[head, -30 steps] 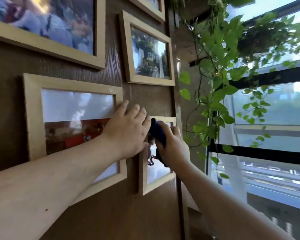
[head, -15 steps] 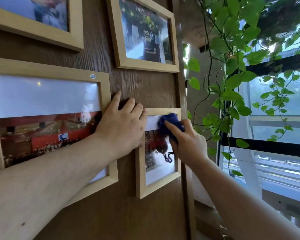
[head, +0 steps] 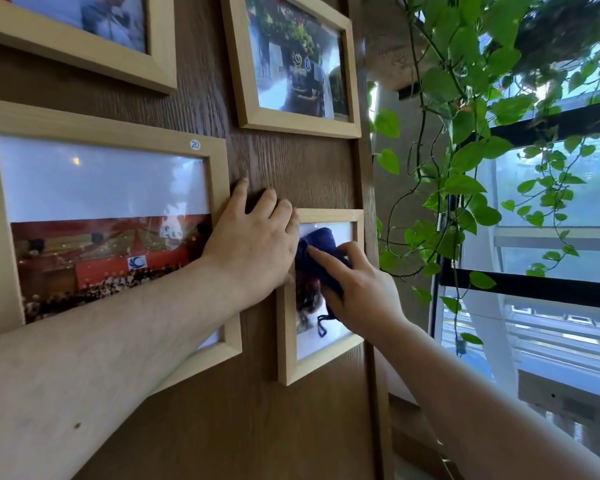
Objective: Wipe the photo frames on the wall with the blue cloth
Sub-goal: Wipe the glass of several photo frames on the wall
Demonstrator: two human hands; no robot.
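Right hand (head: 357,289), just right of centre, fingers bunched on the blue cloth (head: 317,258), pressing it against the glass of the small photo frame (head: 286,337) at lower centre. Cloth's loop dangling over the lower glass. Left hand (head: 253,247), at centre, flat and spread on the wooden wall (head: 291,171), fingers apart, gripping nothing, heel overlapping the small frame's left edge. Large frame (head: 219,174) at left, touching that hand's thumb side. Two more frames above. Trailing green plant (head: 465,157) at upper right, before the window (head: 568,209).

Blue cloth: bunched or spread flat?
Bunched. The blue cloth sits wadded under the right hand on the small frame glass, a loop dangling below.
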